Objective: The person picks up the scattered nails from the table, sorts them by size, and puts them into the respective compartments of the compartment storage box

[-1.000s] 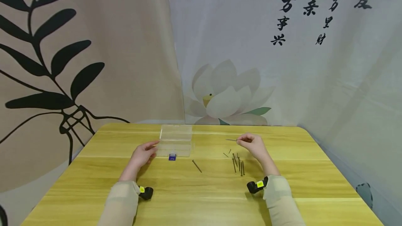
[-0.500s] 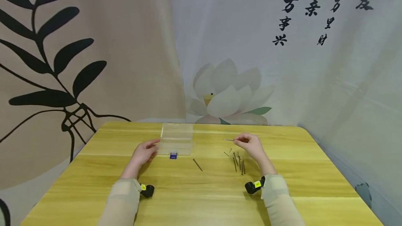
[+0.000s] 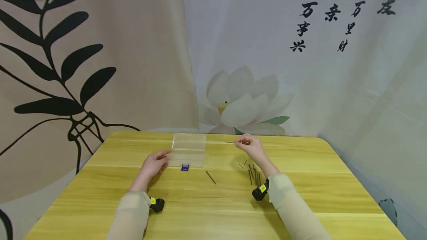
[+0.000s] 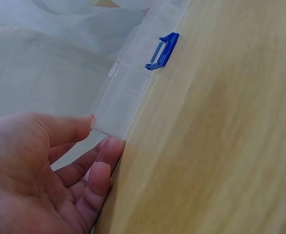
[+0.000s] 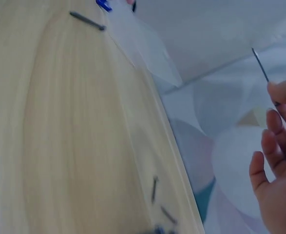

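A clear plastic box (image 3: 187, 158) with its lid raised stands at the table's far side, its blue latch (image 3: 185, 167) facing the person. My left hand (image 3: 154, 165) holds the box's left end, thumb at the upper edge and fingertips lower on the side, as the left wrist view shows. Held above the table to the right of the box, my right hand (image 3: 251, 147) pinches a thin nail (image 5: 260, 64) between thumb and fingers. The nail's shaft points left towards the box. Its dark head (image 5: 276, 104) shows near the fingertips.
Several dark nails (image 3: 251, 177) lie in a group below the right forearm, partly hidden by the wrist camera (image 3: 260, 192). Two short ones (image 3: 241, 166) lie just beyond. A single long nail (image 3: 210, 177) rests nearer the box. Behind the table (image 3: 207, 210) hangs a printed curtain (image 3: 150, 47).
My right hand has moved left and a little farther away with the nail, coming closer to the box. The left hand stays at the box's end.
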Demonstrator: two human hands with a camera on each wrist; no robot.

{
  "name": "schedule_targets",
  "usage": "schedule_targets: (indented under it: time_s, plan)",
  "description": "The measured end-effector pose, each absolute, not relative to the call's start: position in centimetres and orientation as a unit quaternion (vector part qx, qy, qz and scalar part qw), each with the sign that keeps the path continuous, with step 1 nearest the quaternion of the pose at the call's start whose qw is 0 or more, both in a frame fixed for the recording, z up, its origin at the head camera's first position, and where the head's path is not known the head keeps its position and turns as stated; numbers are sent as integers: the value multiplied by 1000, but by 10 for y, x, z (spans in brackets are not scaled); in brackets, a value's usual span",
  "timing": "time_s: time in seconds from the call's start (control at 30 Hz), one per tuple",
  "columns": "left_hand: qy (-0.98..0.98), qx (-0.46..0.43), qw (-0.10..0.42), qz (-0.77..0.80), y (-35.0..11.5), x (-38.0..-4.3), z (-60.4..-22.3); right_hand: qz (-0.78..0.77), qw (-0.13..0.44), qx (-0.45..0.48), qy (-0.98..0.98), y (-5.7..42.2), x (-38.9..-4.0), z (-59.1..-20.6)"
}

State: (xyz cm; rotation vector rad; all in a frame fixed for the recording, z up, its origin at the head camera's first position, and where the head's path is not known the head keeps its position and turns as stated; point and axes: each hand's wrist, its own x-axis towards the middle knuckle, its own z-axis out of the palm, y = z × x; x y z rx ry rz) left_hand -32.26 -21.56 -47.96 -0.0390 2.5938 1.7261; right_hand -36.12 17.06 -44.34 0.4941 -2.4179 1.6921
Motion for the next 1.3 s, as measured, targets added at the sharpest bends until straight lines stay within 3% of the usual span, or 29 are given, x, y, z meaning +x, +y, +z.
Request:
schedule_targets:
  time_s: [0.6, 1.3]
  plan:
    - [833, -19, 0, 553, -211, -320, -478, 557, 38, 193, -807, 93, -395, -441]
    - [831, -27, -10, 555, -211, -317, -479, 496, 21, 197, -846, 49, -408, -461]
